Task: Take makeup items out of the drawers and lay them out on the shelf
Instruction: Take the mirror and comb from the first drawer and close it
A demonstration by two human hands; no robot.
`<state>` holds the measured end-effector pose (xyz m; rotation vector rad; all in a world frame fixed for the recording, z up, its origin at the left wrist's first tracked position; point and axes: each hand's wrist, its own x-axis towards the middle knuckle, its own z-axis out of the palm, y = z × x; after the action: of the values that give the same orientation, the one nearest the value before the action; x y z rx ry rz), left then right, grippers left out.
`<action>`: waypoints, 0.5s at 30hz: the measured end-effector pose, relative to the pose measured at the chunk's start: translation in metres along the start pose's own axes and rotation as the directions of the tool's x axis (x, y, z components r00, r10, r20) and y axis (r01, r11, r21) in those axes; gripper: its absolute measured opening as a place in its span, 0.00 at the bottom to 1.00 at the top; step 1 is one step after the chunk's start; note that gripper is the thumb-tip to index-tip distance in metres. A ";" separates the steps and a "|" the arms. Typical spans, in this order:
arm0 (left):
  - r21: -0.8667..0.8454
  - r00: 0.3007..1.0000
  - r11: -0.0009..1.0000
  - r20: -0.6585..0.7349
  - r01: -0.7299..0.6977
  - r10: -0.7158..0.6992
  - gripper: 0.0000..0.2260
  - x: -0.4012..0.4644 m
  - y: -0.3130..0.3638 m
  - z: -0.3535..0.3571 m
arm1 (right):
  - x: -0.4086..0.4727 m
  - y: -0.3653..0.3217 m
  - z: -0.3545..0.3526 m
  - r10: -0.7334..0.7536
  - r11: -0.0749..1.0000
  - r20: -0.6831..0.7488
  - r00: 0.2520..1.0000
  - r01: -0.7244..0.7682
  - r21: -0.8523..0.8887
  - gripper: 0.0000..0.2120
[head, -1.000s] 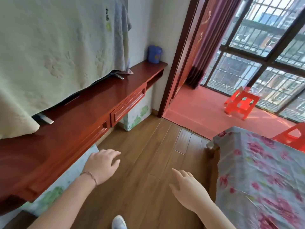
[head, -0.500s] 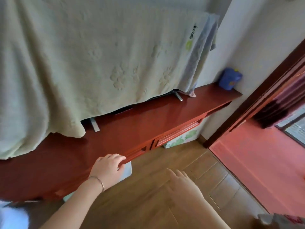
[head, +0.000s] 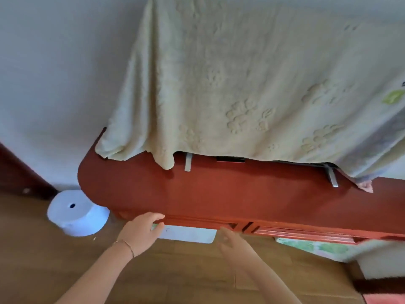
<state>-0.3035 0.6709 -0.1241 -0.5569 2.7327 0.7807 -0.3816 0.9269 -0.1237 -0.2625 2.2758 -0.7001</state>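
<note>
One view only, head camera. Both hands have come in to the front edge of the long red-brown wooden shelf (head: 219, 194); a second ago they hung loose over the floor, well short of it. Camera has also swung left, so the shelf's rounded end now shows.

Left hand (head: 140, 231): fingers (head: 156, 216) curled together over the front lip, thumb under, pinching the moulded edge, which looks like a drawer front (head: 192, 221). Right hand (head: 230, 238) is blurred, just below the edge near the carved divider; cannot tell if its fingers are spread or together, and it holds nothing.

Drawers look shut; second red drawer front (head: 306, 232) lies further right. No makeup items visible, presumably inside. Shelf top in front is bare; behind it a pale cream embossed blanket (head: 241, 84) drapes something on grey metal feet (head: 188, 162).

White round plastic stool (head: 76, 216) sits on the wooden floor (head: 197, 270) beside the shelf's end.

Judgement: reach done, pull-open comes next, nothing laid out yet.
</note>
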 end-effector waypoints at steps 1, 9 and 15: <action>-0.086 0.998 0.995 0.016 0.056 -0.055 0.16 -0.004 -0.001 0.006 | 0.007 0.005 -0.001 0.025 0.994 0.033 0.999 -0.028 0.103 0.25; -0.726 0.850 0.465 0.328 0.506 -0.412 0.14 -0.010 -0.003 0.043 | 0.075 0.047 0.020 0.292 0.407 0.315 0.903 -0.416 0.814 0.13; -0.867 0.697 -0.220 0.492 0.448 -0.522 0.17 0.011 -0.050 0.079 | 0.116 0.058 0.048 0.414 0.174 0.348 0.841 -0.448 0.877 0.10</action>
<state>-0.2825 0.6719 -0.2161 -1.7723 1.0271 2.3146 -0.4295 0.9119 -0.2528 0.9430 1.3582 -1.5370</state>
